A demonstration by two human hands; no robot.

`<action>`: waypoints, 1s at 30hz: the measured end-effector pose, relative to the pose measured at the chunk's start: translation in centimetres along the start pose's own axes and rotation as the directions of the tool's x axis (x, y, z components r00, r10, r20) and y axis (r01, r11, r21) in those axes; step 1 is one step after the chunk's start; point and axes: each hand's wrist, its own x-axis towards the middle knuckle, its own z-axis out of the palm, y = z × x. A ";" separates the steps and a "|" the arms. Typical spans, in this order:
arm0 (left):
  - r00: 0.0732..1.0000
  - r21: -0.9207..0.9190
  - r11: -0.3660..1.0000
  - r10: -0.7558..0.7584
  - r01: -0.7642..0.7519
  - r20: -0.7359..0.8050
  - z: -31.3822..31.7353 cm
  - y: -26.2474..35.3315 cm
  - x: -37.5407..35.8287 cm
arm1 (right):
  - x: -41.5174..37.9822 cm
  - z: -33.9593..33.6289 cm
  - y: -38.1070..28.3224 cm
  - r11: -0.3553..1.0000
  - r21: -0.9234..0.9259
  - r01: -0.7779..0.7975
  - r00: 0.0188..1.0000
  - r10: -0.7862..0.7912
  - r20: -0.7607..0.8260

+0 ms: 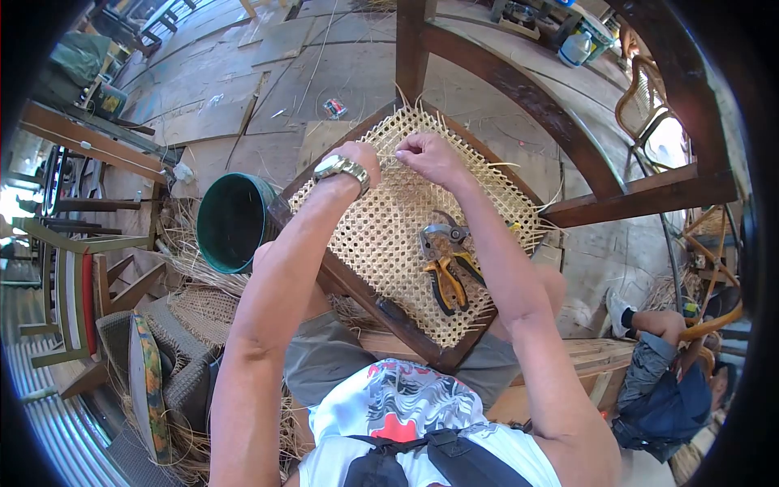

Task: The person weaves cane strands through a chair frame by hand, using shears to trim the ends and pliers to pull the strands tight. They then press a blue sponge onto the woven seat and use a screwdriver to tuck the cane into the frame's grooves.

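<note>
A chair seat of woven cane webbing point(373, 235) in a dark wooden frame point(365, 304) rests across my lap. Loose cane ends stick out around its edges. Over the far part of the webbing, my left hand point(361, 158), with a watch on its wrist, is closed. My right hand point(432, 161) is curled beside it, thumb and fingertips pinched together. A thin pale cane strand point(389, 154) runs between the two hands; their grip on it is partly hidden. Pliers with yellow and black handles point(446, 284) lie on the webbing below my right forearm, against a metal cutting tool point(442, 239).
A green bucket point(235, 223) stands left of the seat. The chair's curved back point(527, 97) rises at the far right. Cushions point(191, 325) and cane scraps lie at lower left. Another person point(665, 390) sits at right. A cane-backed chair point(641, 97) stands beyond.
</note>
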 end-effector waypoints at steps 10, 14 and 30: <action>0.991 -0.370 0.921 -0.087 0.121 0.106 3.5 -1.9 -0.1 | -0.1 0.2 -2.4 0.925 -0.365 0.103 0.986 -0.144 -0.085; 0.985 -0.334 0.936 -0.150 0.114 -0.082 3.5 -0.4 -2.0 | 0.5 0.4 -2.2 0.882 -0.438 0.173 0.970 -0.230 -0.081; 0.995 -0.365 0.927 -0.063 0.085 0.072 3.8 -2.5 0.3 | -0.3 2.9 -2.0 0.816 -0.563 0.134 0.975 -0.211 -0.074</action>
